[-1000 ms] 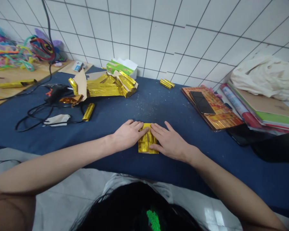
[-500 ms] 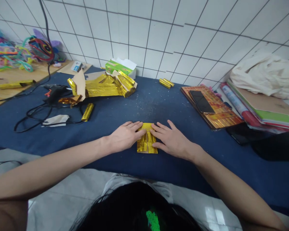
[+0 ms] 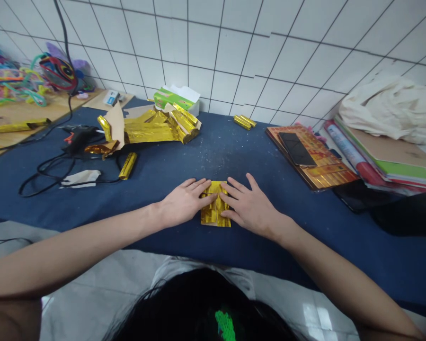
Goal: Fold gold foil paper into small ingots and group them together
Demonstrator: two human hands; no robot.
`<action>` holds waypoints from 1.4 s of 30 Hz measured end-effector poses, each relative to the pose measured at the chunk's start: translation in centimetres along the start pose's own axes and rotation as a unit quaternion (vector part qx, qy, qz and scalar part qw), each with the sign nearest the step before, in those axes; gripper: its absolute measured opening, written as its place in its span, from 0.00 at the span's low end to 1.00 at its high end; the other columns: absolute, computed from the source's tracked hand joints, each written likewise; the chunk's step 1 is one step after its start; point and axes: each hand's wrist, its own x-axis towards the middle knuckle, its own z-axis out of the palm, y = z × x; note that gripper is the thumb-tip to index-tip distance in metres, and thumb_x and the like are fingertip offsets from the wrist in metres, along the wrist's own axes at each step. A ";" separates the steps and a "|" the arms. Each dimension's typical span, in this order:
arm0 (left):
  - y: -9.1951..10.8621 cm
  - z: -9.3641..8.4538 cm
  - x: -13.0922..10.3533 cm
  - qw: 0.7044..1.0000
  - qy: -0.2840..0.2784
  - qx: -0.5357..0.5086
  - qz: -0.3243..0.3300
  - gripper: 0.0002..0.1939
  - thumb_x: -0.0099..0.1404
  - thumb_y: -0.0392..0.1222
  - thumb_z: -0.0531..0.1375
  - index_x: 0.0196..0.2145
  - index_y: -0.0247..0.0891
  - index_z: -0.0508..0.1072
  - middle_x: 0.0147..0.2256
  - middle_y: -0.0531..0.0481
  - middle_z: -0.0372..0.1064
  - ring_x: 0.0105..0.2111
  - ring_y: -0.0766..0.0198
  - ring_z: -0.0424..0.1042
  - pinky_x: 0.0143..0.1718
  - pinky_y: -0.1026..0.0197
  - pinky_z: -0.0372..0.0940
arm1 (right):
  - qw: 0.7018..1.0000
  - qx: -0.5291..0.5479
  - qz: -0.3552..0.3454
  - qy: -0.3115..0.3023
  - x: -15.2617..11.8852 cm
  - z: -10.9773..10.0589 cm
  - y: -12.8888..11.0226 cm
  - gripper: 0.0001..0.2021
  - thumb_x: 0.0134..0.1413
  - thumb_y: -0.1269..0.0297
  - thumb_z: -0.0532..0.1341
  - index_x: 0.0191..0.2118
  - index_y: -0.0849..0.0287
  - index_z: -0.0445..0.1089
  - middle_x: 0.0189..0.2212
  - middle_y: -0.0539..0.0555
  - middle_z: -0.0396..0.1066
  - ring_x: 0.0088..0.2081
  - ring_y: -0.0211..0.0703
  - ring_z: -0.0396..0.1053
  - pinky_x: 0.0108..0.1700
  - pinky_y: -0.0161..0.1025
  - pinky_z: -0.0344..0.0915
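Note:
A small folded piece of gold foil paper (image 3: 216,219) lies flat on the blue cloth near the table's front edge, with a seam down its middle. My left hand (image 3: 182,203) rests on its left side, fingers extended and thumb lying across the foil. On the right side, the fingertips of my right hand (image 3: 250,204) touch the foil, with the fingers spread. Neither hand grips anything. The fingers cover parts of the upper half of the foil.
Crumpled gold foil (image 3: 149,131), a gold roll (image 3: 128,166), a black glue gun (image 3: 78,138) and its looped cable are at left. Two gold rolls (image 3: 244,121) lie near the wall. A phone (image 3: 297,149) sits on an orange-gold stack (image 3: 328,166) at right.
My right hand's fingers have moved slightly left and inward over the foil. My left hand stays nearly in place. The whole view has shifted slightly.

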 end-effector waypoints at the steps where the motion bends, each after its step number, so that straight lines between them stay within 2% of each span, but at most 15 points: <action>1: 0.0 0.0 0.0 1.000 0.003 0.000 0.003 0.22 0.62 0.32 0.52 0.54 0.40 0.63 0.57 0.34 0.54 0.57 0.51 0.56 0.54 0.48 0.54 | 1.000 0.007 -0.008 0.006 0.0 -0.1 0.0 0.18 0.59 0.57 0.51 0.51 0.60 0.65 0.55 0.60 0.61 0.58 0.57 0.53 0.56 0.66 0.42; 4: 0.0 0.0 0.2 1.000 0.007 -0.008 0.019 0.20 0.63 0.32 0.51 0.53 0.37 0.64 0.57 0.37 0.56 0.57 0.54 0.57 0.56 0.49 0.52 | 0.999 0.041 -0.031 0.017 0.0 -0.2 0.0 0.14 0.58 0.63 0.52 0.47 0.58 0.67 0.53 0.58 0.64 0.57 0.53 0.56 0.57 0.62 0.45; 7: 0.0 0.0 0.5 0.999 0.013 -0.030 0.024 0.18 0.66 0.39 0.49 0.52 0.35 0.65 0.54 0.39 0.60 0.54 0.56 0.61 0.55 0.52 0.54 | 0.997 0.066 -0.044 0.027 0.0 -0.2 -0.1 0.11 0.57 0.65 0.53 0.42 0.58 0.70 0.49 0.57 0.66 0.52 0.48 0.60 0.56 0.55 0.49; 12: 0.0 -0.2 0.8 0.999 0.020 -0.041 0.023 0.18 0.66 0.44 0.49 0.50 0.36 0.67 0.52 0.39 0.62 0.52 0.56 0.63 0.54 0.53 0.56 | 0.995 0.088 -0.036 0.035 0.3 -0.1 -0.6 0.10 0.57 0.62 0.55 0.33 0.60 0.71 0.33 0.57 0.69 0.37 0.44 0.64 0.43 0.44 0.59; 14: 0.0 -0.4 0.9 0.999 0.015 -0.042 0.025 0.17 0.66 0.44 0.49 0.49 0.35 0.68 0.52 0.39 0.63 0.51 0.56 0.64 0.53 0.53 0.57 | 0.992 0.117 -0.017 0.034 0.5 0.1 -1.1 0.11 0.56 0.61 0.55 0.31 0.60 0.71 0.31 0.55 0.69 0.35 0.43 0.63 0.39 0.41 0.59; 18: 0.0 -0.9 1.1 0.998 0.010 -0.051 0.024 0.16 0.65 0.45 0.51 0.46 0.36 0.69 0.49 0.41 0.65 0.49 0.56 0.66 0.51 0.55 0.59 | 0.984 0.161 0.065 0.025 0.7 0.4 -1.9 0.11 0.54 0.59 0.58 0.28 0.61 0.68 0.28 0.53 0.69 0.32 0.41 0.64 0.36 0.40 0.57; 20: 0.0 -1.1 1.2 0.998 0.002 -0.058 0.020 0.15 0.65 0.45 0.51 0.45 0.36 0.69 0.48 0.42 0.65 0.48 0.57 0.66 0.49 0.55 0.60 | 0.982 0.170 0.076 0.015 0.7 0.1 -1.9 0.10 0.52 0.58 0.60 0.29 0.61 0.67 0.29 0.53 0.69 0.32 0.42 0.64 0.36 0.40 0.57; 26: -0.1 -1.6 1.4 0.996 -0.005 -0.091 0.024 0.13 0.64 0.44 0.53 0.43 0.37 0.70 0.45 0.43 0.66 0.47 0.58 0.67 0.49 0.55 0.61 | 0.987 0.153 -0.037 -0.023 0.1 -1.1 -1.2 0.17 0.49 0.57 0.62 0.43 0.60 0.66 0.39 0.57 0.68 0.40 0.46 0.65 0.40 0.44 0.60; 32: -0.3 -1.9 1.3 0.993 -0.009 -0.111 0.030 0.11 0.63 0.42 0.54 0.42 0.37 0.69 0.45 0.44 0.65 0.46 0.59 0.67 0.48 0.57 0.61 | 0.994 0.091 -0.067 0.009 -0.1 -0.5 -2.3 0.08 0.55 0.64 0.54 0.36 0.60 0.67 0.36 0.58 0.65 0.37 0.44 0.63 0.36 0.41 0.61; 38: -0.4 -1.8 1.3 0.993 -0.019 -0.107 0.037 0.13 0.63 0.42 0.53 0.44 0.37 0.68 0.47 0.44 0.65 0.47 0.59 0.66 0.47 0.58 0.61 | 0.992 0.046 -0.086 0.079 -0.1 0.2 -2.8 0.10 0.56 0.68 0.50 0.31 0.62 0.67 0.32 0.57 0.66 0.35 0.44 0.62 0.34 0.40 0.59; 42: -0.4 -1.7 1.2 0.992 -0.011 -0.117 0.037 0.14 0.64 0.43 0.53 0.46 0.37 0.68 0.48 0.43 0.64 0.48 0.58 0.66 0.48 0.57 0.61 | 0.991 0.039 -0.094 0.089 -0.1 0.3 -2.9 0.09 0.57 0.69 0.50 0.32 0.62 0.67 0.30 0.56 0.66 0.34 0.43 0.63 0.34 0.39 0.59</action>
